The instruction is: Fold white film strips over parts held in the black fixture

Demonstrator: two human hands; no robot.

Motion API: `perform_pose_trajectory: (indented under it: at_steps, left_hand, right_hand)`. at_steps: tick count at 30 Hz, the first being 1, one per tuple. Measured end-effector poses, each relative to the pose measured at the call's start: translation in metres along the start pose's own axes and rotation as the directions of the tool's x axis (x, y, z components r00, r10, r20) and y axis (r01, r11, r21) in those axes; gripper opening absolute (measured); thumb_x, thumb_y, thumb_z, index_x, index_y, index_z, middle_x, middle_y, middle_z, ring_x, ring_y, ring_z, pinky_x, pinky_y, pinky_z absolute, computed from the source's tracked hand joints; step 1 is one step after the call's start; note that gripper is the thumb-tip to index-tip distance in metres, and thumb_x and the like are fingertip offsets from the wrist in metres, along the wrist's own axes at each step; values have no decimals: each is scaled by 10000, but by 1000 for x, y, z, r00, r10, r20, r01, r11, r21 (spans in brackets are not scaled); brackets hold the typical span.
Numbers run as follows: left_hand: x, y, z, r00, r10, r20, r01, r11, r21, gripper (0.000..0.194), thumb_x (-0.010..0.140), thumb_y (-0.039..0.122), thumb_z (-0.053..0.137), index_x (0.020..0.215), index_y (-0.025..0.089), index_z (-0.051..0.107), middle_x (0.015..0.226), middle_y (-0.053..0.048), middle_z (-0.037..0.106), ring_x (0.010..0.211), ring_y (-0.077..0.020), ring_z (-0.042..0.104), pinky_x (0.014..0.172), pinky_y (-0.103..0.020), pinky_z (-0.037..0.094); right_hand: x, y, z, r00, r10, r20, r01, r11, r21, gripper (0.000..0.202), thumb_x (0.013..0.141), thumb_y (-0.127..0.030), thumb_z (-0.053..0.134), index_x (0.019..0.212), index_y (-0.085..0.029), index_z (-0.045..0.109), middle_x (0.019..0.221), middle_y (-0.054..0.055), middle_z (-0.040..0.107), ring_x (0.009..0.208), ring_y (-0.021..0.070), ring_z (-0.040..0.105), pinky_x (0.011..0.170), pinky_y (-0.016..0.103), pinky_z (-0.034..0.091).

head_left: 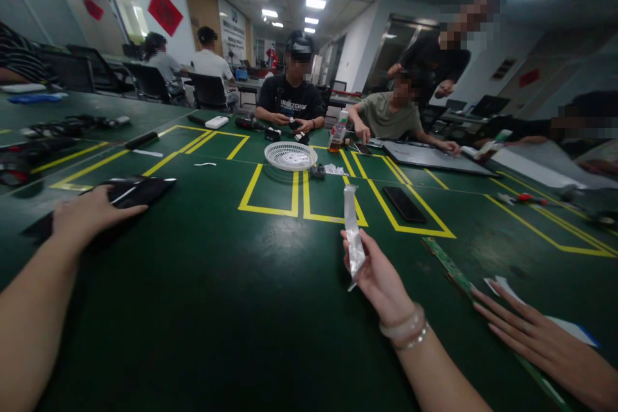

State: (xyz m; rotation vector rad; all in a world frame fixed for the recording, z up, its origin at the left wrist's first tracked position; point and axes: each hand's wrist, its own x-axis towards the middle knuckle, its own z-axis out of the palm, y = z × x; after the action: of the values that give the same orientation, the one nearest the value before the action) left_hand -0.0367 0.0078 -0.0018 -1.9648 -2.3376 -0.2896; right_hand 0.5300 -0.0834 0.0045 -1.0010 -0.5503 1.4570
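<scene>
My left hand (91, 215) rests on a flat, dark, glossy sheet or bag (147, 192) at the left of the table, thumb stretched to the right; the other fingers show only in part. In front of me my right hand (374, 270) pinches a narrow silvery strip (354, 238), crinkled like foil or clear film, held upright above the table. A pale bracelet (404, 328) circles my right wrist. To the right of it, another person's hand (535, 335) lies with fingers extended on a long green circuit board (449, 264).
The green table (207, 309) carries yellow tape outlines. A white basket (290, 156), a black phone (404, 204) and a bottle (338, 132) stand or lie ahead. Black tools and cables (62, 125) are at the left. Several people sit around, one (292, 93) directly opposite.
</scene>
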Motion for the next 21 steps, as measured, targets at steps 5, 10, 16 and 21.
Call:
perform_pose_trajectory:
  at_steps: [5, 10, 16, 21]
  left_hand:
    - [-8, 79, -9, 970, 237, -48, -240, 970, -47, 944, 753, 709, 602, 1378, 13, 476, 1230, -205, 587, 1123, -435, 552, 984, -562, 395]
    - [-67, 188, -21, 765, 644, -4, -618, 732, -285, 829, 744, 560, 753, 1410, 162, 460, 1390, -125, 503, 1273, -370, 460, 1169, -594, 150]
    - [-129, 250, -17, 523, 852, 14, -751, 468, -465, 865, 669, 447, 866, 1404, 233, 464, 1399, -89, 497, 1295, -333, 448, 1204, -552, 110]
    - [-130, 256, -7, 499, 867, 13, -758, 443, -478, 875, 676, 423, 881, 1414, 227, 455, 1407, -97, 487, 1308, -338, 436, 1189, -587, 143]
  right_hand:
    - [-1, -3, -1, 1000, 22, 22, -23, 998, 54, 236, 834, -309, 737, 1021, -166, 716, 878, 41, 771, 687, 124, 720, 621, 178, 604]
    - [2, -3, 0, 997, 76, -22, -72, 984, 163, 207, 827, -247, 742, 1006, -146, 714, 807, 29, 768, 622, 106, 706, 579, 160, 590]
    - [0, -3, 4, 998, 44, -40, -38, 990, 136, 204, 828, -256, 741, 1002, -152, 725, 838, 26, 778, 628, 106, 702, 573, 174, 597]
    - [-9, -5, 10, 997, -80, -16, 80, 997, -2, 284, 767, -320, 797, 990, -151, 749, 915, 43, 780, 694, 115, 702, 600, 175, 588]
